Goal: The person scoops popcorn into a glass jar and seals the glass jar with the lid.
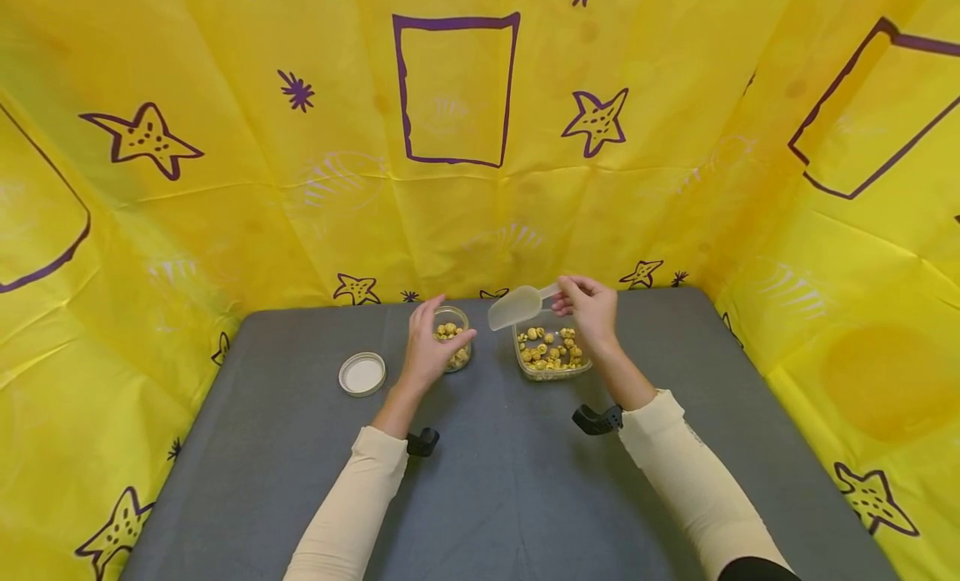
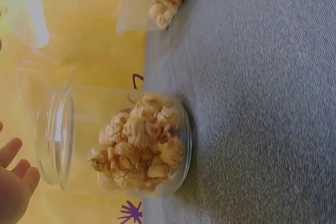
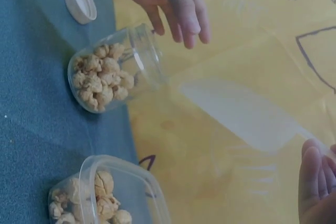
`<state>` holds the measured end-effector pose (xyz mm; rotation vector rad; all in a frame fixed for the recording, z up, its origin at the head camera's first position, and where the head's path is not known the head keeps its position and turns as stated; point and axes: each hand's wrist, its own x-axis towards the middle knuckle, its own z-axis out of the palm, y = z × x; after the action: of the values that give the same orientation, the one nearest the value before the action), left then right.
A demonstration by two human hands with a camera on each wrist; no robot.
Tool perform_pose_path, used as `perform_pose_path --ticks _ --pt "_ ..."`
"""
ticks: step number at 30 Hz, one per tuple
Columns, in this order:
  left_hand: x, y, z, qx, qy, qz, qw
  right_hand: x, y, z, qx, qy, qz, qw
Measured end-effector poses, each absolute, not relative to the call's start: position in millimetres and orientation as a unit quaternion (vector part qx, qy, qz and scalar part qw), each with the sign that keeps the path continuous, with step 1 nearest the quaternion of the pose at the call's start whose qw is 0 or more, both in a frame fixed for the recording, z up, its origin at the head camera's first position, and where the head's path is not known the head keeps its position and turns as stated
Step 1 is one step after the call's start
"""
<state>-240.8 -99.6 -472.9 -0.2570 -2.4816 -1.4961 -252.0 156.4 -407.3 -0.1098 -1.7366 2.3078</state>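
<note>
- Grey cloth-covered table (image 1: 495, 498) spans the work area and carries all items noted below.
- Nearest: cream left sleeve (image 1: 348, 506) and right sleeve (image 1: 697, 489); the right one bears a small grey mark (image 1: 693, 433), too small to read.
- Dark mounts at the left wrist (image 1: 423, 442) and right wrist (image 1: 597, 420).
- Round lid (image 1: 363, 374), white face up, flat on the table, left of the jar.
- Clear plastic container (image 1: 551, 377), upright, lidless, partly filled with popcorn (image 1: 551, 353).
- Left hand (image 1: 426, 352): forearm extended forward; thumb well apart from the relaxed fingers, a wide pose beside and above the jar's mouth. It grips nothing; fingertip contact with the rim cannot be told.
- Glass jar (image 2: 58, 145): upright, mouth up, long axis vertical, well apart from the container; popcorn (image 2: 136, 153) occupies the lower part.
- Translucent scoop (image 1: 515, 308): raised above the table, long axis crosswise, handle at the right and higher, tip angled down leftward near the jar's mouth.
- Right hand (image 1: 592, 314): raised above the container, thumb and fingers narrow, pinching the scoop's handle.
- Farthest: yellow backdrop (image 1: 322, 231) printed with purple starfish, bursts and frame outlines.
</note>
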Motion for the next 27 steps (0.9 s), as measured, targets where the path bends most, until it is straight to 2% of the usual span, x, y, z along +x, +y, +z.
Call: perform_pose_path --ticks 27 --pt "-234.0 -71.9 -471.3 -0.112 -0.834 -0.519 0.153 -243.8 180.8 -414.5 -0.052 -0.605 0.779 0.156"
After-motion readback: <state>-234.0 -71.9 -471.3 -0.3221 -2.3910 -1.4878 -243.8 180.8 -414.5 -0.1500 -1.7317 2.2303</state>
